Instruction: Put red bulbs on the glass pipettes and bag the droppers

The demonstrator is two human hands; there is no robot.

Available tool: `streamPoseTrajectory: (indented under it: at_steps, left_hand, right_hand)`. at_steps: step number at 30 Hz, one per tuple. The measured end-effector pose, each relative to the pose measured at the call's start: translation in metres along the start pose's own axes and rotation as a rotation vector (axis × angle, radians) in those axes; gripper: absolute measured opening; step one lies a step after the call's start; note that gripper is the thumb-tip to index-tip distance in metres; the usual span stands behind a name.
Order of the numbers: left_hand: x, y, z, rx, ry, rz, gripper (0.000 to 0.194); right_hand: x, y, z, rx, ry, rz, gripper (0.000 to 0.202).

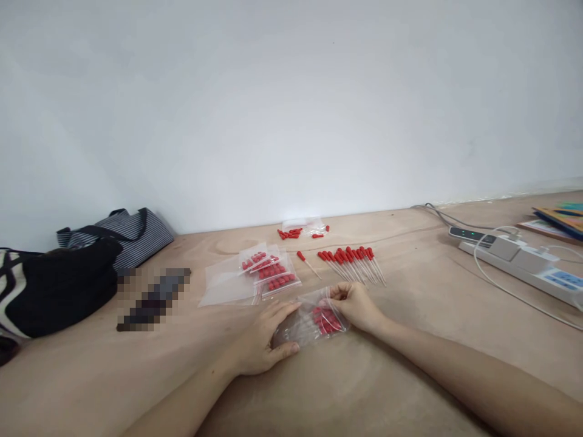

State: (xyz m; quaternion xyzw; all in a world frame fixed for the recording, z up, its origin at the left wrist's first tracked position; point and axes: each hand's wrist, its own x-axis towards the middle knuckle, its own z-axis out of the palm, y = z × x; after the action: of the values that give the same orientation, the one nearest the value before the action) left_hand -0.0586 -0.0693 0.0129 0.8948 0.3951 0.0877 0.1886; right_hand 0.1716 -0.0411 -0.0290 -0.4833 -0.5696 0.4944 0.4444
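Observation:
A clear plastic zip bag (296, 328) lies in front of me with several red-bulbed droppers (326, 320) inside, their red ends to the right. My right hand (359, 305) pinches the bag's upper right edge between thumb and fingers. At the bag's left end, my left hand (259, 340) holds it with the thumb below and the fingers above. Just beyond the hands, a row of loose droppers (350, 261) with red bulbs and thin pale stems lies on the table. One single dropper (310, 264) sits apart on their left.
Left of the droppers are stacked filled bags (276, 270) on flat clear bags (223, 282). Loose red bulbs (290, 233) lie near the wall. A power strip (523, 261) with cables is right; a striped bag (132, 233), a black bag (68, 288) and a blurred dark object (155, 300) are left.

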Motion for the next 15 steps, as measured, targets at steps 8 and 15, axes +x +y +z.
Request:
streamPoseTrajectory:
  at_steps: [8,15]
  left_hand:
    - [0.003,0.002,-0.002,-0.024,-0.007,0.043,0.048]
    - [0.003,0.005,-0.003,-0.044,0.015,0.041,0.047]
  right_hand:
    - [0.033,-0.03,-0.035,-0.394,-0.105,0.039,0.016]
    - [0.103,-0.047,0.005,-0.794,0.136,-0.043,0.025]
